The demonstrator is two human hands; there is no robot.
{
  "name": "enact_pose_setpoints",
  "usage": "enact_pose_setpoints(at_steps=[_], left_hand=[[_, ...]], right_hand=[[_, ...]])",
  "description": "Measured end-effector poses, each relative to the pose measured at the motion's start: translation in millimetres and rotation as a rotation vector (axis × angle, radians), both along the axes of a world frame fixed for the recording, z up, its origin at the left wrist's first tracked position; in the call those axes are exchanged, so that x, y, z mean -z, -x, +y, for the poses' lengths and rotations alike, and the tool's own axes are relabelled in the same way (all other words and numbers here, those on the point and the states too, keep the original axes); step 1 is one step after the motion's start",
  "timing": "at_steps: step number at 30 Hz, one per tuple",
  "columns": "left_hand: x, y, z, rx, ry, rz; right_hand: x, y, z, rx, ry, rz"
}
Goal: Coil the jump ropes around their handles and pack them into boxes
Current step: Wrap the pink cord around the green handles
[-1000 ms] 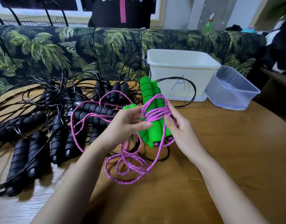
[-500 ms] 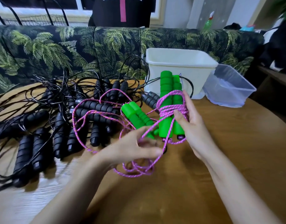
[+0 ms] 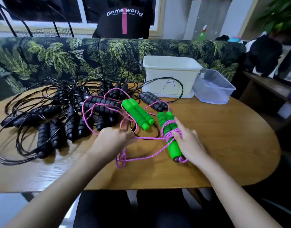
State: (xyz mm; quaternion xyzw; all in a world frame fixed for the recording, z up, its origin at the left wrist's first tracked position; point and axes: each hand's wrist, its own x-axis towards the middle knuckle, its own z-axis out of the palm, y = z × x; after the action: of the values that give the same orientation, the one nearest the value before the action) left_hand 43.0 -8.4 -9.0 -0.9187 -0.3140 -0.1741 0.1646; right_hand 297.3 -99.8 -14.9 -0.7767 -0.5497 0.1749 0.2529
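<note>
A pair of green handles (image 3: 169, 135) lies low on the wooden table (image 3: 223, 137) with pink rope (image 3: 151, 138) coiled round its middle. My right hand (image 3: 189, 143) grips this bundle, index finger stretched along it. My left hand (image 3: 113, 140) pinches the loose pink rope, pulled taut toward the bundle. A second pair of green handles (image 3: 138, 113) lies loose behind, its pink rope spread in loops. Many black-handled ropes (image 3: 59, 119) sit tangled at the left. The white box marked A (image 3: 169, 76) stands at the back.
A clear plastic tub (image 3: 214, 86) leans beside the white box at the right. A leaf-patterned sofa (image 3: 75, 58) runs behind the table, and a person in a black shirt (image 3: 123, 18) stands beyond it. The table's right half is bare wood.
My right hand lowered the wrapped green bundle from mid-air down to the table. My left hand dropped and drew the pink rope out to the left.
</note>
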Motion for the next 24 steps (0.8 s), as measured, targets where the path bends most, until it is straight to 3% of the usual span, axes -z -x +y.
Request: enact_pose_setpoints(at_steps=[4,8,12,16,19,21,24], left_hand=[[5.0,-12.7,-18.2,-0.05,0.014,0.016],[10.2,-28.3,-45.9,-0.009,0.005,0.038],[17.6,-21.8,-52.1,0.019,0.176,-0.069],[20.0,-1.3,-45.2,0.058,0.449,0.042],[19.6,14.8,-32.8,-0.005,0.625,0.0],[20.4,25.4,-22.5,-0.018,0.555,-0.054],[24.2,34.2,-14.0,0.05,0.252,-0.087]], right_hand=[[0.8,20.2,-7.0,-0.02,0.054,-0.287],[-1.4,20.3,-10.2,-0.141,0.054,-0.369],[-13.9,19.4,-12.1,-0.182,0.161,-0.34],[-16.7,18.8,-10.0,-0.244,0.268,-0.356],[-19.9,18.3,-11.4,-0.295,0.29,-0.338],[-19.0,21.3,-12.6,-0.291,0.289,-0.377],[-10.4,29.5,-15.3,-0.215,0.204,-0.428]])
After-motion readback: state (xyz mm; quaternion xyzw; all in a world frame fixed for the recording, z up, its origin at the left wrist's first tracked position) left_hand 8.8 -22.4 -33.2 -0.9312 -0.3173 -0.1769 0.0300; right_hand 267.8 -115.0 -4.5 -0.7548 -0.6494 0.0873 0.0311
